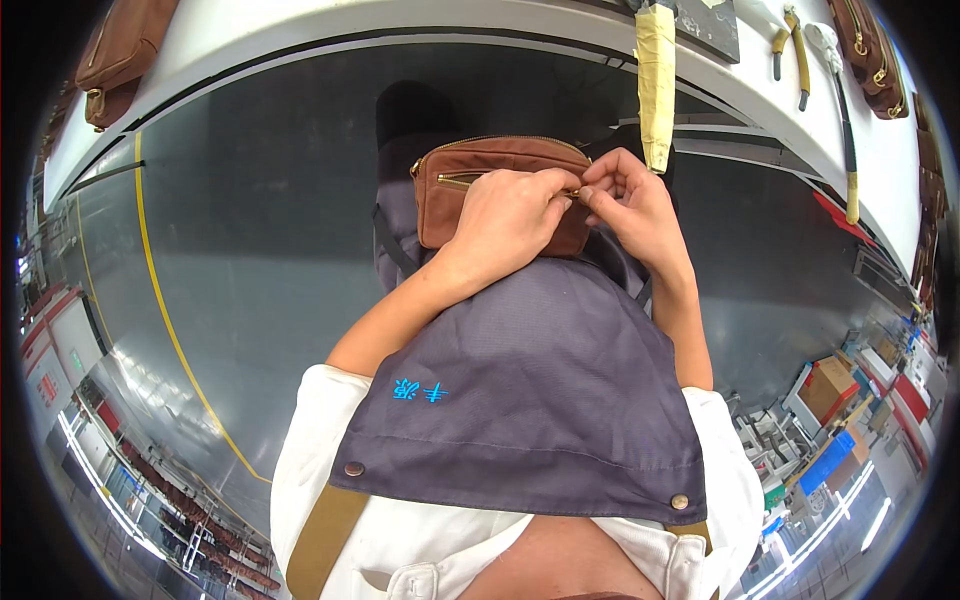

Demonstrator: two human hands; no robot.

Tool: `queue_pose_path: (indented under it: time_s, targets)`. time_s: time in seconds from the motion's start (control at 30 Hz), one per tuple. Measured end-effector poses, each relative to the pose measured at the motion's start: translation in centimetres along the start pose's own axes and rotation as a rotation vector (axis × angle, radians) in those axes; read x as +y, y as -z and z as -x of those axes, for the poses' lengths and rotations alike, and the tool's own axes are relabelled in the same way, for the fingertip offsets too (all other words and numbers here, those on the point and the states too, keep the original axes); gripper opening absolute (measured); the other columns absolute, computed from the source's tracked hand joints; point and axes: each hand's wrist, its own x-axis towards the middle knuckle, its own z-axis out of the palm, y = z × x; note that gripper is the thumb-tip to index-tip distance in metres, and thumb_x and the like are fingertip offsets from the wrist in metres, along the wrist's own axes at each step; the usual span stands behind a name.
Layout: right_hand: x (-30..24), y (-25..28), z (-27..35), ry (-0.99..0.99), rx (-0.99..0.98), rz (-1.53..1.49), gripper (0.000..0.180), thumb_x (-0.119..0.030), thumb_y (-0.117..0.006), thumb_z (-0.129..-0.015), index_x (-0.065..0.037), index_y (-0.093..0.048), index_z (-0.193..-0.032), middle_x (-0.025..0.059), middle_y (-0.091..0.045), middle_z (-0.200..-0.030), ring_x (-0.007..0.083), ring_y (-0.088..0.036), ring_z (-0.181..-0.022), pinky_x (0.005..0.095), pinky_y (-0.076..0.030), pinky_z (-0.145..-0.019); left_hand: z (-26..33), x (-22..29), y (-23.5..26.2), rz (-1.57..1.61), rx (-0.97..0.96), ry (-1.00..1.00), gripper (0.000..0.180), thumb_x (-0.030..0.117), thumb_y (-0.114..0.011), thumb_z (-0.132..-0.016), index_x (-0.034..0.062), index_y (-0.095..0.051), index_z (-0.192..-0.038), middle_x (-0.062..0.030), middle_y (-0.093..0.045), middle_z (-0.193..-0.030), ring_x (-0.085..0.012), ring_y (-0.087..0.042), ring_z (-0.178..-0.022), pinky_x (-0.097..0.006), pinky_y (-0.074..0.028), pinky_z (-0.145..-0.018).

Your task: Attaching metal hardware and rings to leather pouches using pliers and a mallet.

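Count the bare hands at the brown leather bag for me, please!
2: the bare left hand over the front of the brown, boxy leather bag, and the bare right hand at its right end. No other hand shows there.

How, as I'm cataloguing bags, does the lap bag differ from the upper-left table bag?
The left hand and right hand touch the lap bag; neither touches the table bag. The lap bag lies within the picture; the table bag is cut off by its top edge. Both are brown with gold-coloured hardware.
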Motion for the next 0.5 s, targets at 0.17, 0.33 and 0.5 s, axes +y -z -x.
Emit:
queue_pose_path:
  time_s: [0.17, 0.33, 0.5]
  targets:
    - [-0.6, 0.7, -0.5, 0.082, -0.088, -0.001, 0.021, -0.007, -0.067, -0.091, 0.001, -0.06, -0.109, 0.0033, -0.065, -0.088, 0.0076, -0.06, -0.073, 0.0245, -0.052, -0.064, -0.9, -0.7, -1.3, 0.111, 0.125, -0.113, 0.014, 0.018, -0.07, -0.081, 0.006, -0.068, -0.087, -0.0138, -0.069, -0.077, -0.0336, -0.068, -0.071, -0.044, -0.053, -0.064]
    - [-1.4, 2.6, -1.6, 0.101, 0.001, 0.245, 0.042, -0.016, -0.07, -0.089, -0.001, -0.057, -0.126, 0.0091, -0.065, -0.093, 0.018, -0.063, -0.083, 0.0306, -0.05, -0.073, -1.1, -0.2, -1.7, 0.022, 0.077, -0.388, 0.01, 0.016, -0.072, -0.082, 0.0124, -0.068, -0.091, -0.0051, -0.067, -0.077, -0.0229, -0.064, -0.074, -0.036, -0.04, -0.072]
    - [-1.7, 1.8, -1.8, 0.158, 0.032, 0.316, 0.053, -0.01, -0.072, -0.085, -0.001, -0.053, -0.133, 0.0131, -0.069, -0.096, 0.0182, -0.068, -0.084, 0.0317, -0.053, -0.076, -0.8, 0.0, -1.0, -0.062, 0.054, -0.382, 0.005, 0.015, -0.068, -0.087, 0.0136, -0.064, -0.09, -0.0014, -0.063, -0.078, -0.0195, -0.06, -0.074, -0.037, -0.035, -0.078]
